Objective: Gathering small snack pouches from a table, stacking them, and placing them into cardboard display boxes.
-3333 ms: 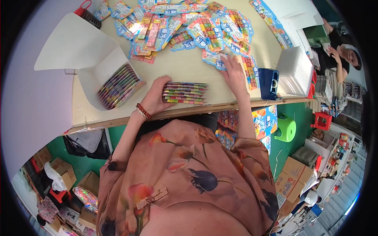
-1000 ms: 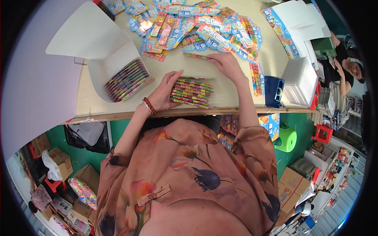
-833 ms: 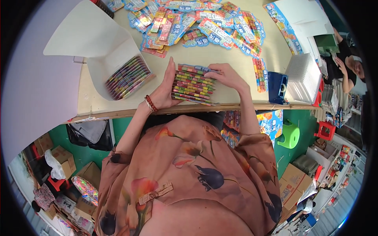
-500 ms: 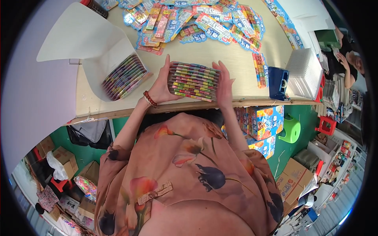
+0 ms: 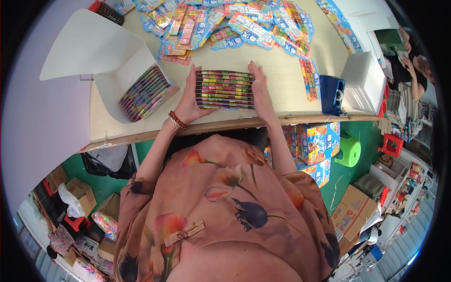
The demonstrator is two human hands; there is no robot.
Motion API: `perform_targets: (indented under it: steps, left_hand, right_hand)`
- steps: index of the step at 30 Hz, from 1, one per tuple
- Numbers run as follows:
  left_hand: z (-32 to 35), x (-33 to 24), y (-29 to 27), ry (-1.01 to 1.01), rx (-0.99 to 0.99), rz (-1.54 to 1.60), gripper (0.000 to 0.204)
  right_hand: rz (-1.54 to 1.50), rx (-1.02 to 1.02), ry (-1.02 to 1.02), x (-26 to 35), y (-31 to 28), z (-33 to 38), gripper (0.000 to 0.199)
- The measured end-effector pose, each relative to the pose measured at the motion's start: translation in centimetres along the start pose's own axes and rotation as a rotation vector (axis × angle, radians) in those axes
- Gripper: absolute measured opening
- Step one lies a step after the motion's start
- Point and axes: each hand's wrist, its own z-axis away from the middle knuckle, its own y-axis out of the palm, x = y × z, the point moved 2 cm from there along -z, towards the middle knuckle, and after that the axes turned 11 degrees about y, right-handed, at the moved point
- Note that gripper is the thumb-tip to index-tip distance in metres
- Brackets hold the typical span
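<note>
A stack of colourful candy blister packs [image 5: 224, 89] stands on edge on the table in front of me, layered in several thin rows. My left hand [image 5: 189, 101] wraps its left end, with the thumb along the near side. Against the right end presses my right hand [image 5: 261, 94], its fingers fairly straight and pointing away from me. To the left, an open white box [image 5: 109, 87] with a raised flap contains a slanted row of similar packs [image 5: 145, 94]. One separate pack [image 5: 310, 80] lies to the right of my right hand.
Loose blister packs [image 5: 253, 30] lie heaped across the far table. At right stand a blue tape dispenser [image 5: 331, 96] and a stack of clear plastic trays [image 5: 361, 82]. Printed cartons [image 5: 317, 145] and a green stool [image 5: 348, 149] sit below the table edge. Another person [image 5: 413, 75] is at far right.
The stack has turned from a tilt to nearly level and shifted slightly left and away from me. My right hand now lies flatter against its right end.
</note>
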Motion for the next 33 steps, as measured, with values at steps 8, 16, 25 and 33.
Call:
perform_targets:
  steps: [8, 16, 25, 33]
  left_hand:
    - [-0.2, 0.9, -0.6, 0.051, 0.022, -0.174, 0.135]
    - [-0.2, 1.4, -0.6, -0.001, 0.048, -0.172, 0.134]
    - [-0.7, 0.7, -1.0, -0.017, 0.109, -0.203, 0.142]
    - [-0.5, 1.1, -0.5, -0.029, 0.082, -0.179, 0.143]
  right_hand:
    - [-0.073, 0.206, 0.011, -0.5, -2.6, -0.2, 0.065]
    - [-0.022, 0.197, -0.04, -1.1, -2.8, -0.2, 0.053]
    - [0.079, 0.046, -0.051, -1.2, -2.4, -0.8, 0.039]
    - [0.141, -0.167, -0.125, -0.8, -0.6, -0.4, 0.035]
